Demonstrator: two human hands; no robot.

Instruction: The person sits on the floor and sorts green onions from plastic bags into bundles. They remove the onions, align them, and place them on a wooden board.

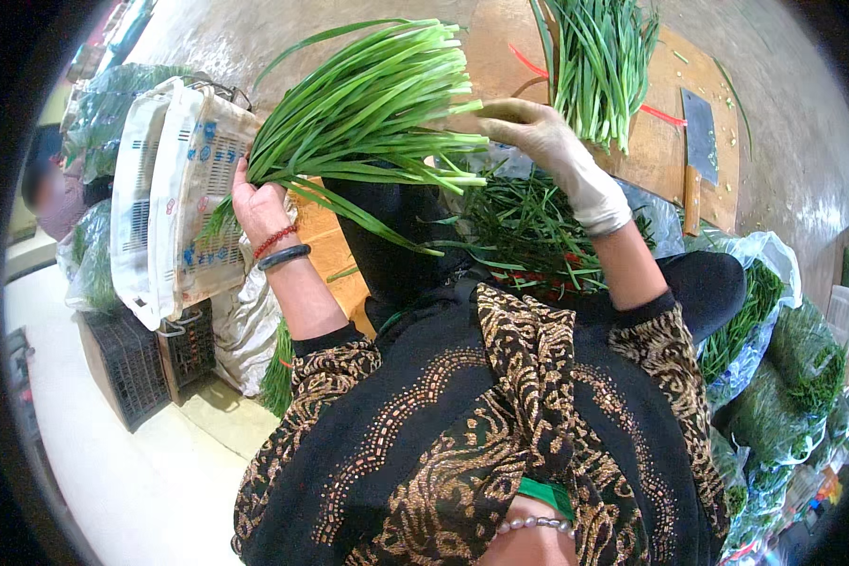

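Observation:
My left hand [258, 201] is bare, with a red bead bracelet and a dark bangle at the wrist, and grips a thick bunch of garlic chives [368, 106] around its leafy part. The pale cut ends fan out to the right. My right hand [530, 131] wears a whitish glove; its fingers are bent and parted at the stem ends, and whether they pinch a stem is unclear. Below it, loose green leaves [530, 226] lie in a heap over my lap. Another bunch of chives [601, 71] rests on a wooden board [725, 191], with red ties near it.
A cleaver [700, 138] with a wooden handle lies on the board at right. White plastic crates [205, 205] stand on the left beside bagged greens [99, 247]. More bags of greens [771, 410] are piled at lower right. Part of a person shows at far left.

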